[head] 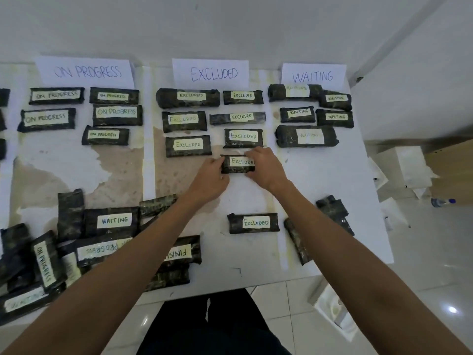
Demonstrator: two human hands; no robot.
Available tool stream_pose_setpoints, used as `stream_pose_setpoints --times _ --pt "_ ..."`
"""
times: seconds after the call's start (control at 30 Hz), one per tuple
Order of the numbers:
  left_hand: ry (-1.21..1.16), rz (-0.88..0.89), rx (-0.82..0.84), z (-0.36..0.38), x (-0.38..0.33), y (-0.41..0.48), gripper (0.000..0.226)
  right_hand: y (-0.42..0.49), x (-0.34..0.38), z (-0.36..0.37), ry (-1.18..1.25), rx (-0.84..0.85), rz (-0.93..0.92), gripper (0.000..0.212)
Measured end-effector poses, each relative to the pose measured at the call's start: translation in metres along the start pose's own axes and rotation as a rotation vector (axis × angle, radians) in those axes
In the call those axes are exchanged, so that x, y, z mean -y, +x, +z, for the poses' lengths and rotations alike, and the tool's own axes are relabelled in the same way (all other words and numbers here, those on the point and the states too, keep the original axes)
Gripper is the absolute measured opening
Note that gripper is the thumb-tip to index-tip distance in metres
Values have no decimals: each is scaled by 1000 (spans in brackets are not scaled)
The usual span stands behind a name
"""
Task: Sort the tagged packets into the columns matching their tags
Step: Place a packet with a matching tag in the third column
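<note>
dim, even light | glare spots on floor tiles (451, 309) | wide-angle edge bending

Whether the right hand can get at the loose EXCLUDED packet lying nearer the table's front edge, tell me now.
Probably yes, once freed. The right hand and left hand both grip the upper EXCLUDED packet, but the loose EXCLUDED packet lies alone on bare table between the forearms, with nothing on it.

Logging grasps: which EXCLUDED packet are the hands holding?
The packet just below the sorted rows, gripped by left hand and right hand; others lie untouched.
</note>
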State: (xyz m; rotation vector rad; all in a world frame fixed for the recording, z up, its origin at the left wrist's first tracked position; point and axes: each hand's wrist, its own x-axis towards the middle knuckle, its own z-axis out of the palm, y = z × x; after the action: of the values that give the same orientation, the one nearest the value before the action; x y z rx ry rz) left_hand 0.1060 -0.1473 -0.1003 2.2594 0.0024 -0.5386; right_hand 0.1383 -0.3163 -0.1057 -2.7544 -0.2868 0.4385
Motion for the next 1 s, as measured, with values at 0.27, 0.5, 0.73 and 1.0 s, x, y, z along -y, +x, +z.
stream_pose_setpoints --times 0.27,0.5,0.73,1.0 --pt "170 32 -71 12 -3 21 57 22 -14 2 58 -31 -37 57" --pt "281 79 -151 18 -3 -3 57 -3 -19 -3 55 -70 -106 59" --pt "320 79 -76 32 4 -58 56 -82 -15 1 37 217 -168 59" --pt "326 73 -63 38 21 -92 53 -121 -13 26 -224 278 -220 58"
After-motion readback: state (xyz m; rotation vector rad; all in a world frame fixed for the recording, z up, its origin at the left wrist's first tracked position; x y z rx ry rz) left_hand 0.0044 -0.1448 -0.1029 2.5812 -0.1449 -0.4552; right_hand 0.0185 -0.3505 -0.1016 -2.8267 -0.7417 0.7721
